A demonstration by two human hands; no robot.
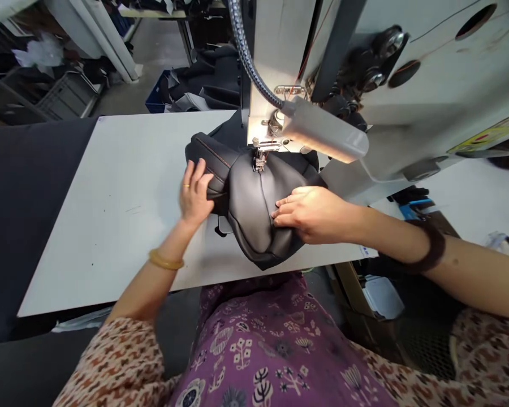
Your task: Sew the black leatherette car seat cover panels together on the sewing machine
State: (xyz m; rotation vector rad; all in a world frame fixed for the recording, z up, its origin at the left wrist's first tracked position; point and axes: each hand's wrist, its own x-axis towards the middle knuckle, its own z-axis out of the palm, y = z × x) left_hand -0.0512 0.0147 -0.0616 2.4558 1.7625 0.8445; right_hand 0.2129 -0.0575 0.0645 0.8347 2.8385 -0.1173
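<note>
A black leather-like cover [250, 209], sewn from panels with stitched seams, lies bunched on the white sewing table. Its middle seam runs up to the presser foot [259, 162] of a sewing machine [275, 62]; the needle tip cannot be made out. My left hand [195, 195] rests on the cover's left side, fingers spread and slightly bent over a panel with orange-brown stitching. On the right of the seam, my right hand [311, 213] is closed, its fingertips pressed together and gripping the leather beside the seam line. Part of the cover is hidden behind the machine head.
A lamp [326, 133] on a flexible metal neck lights the sewing spot. The white table [123, 226] extends left to a dark surface [25, 198]. Behind stands a blue crate [156, 96] beside dark pieces. A cardboard box [354, 282] sits below the table at right.
</note>
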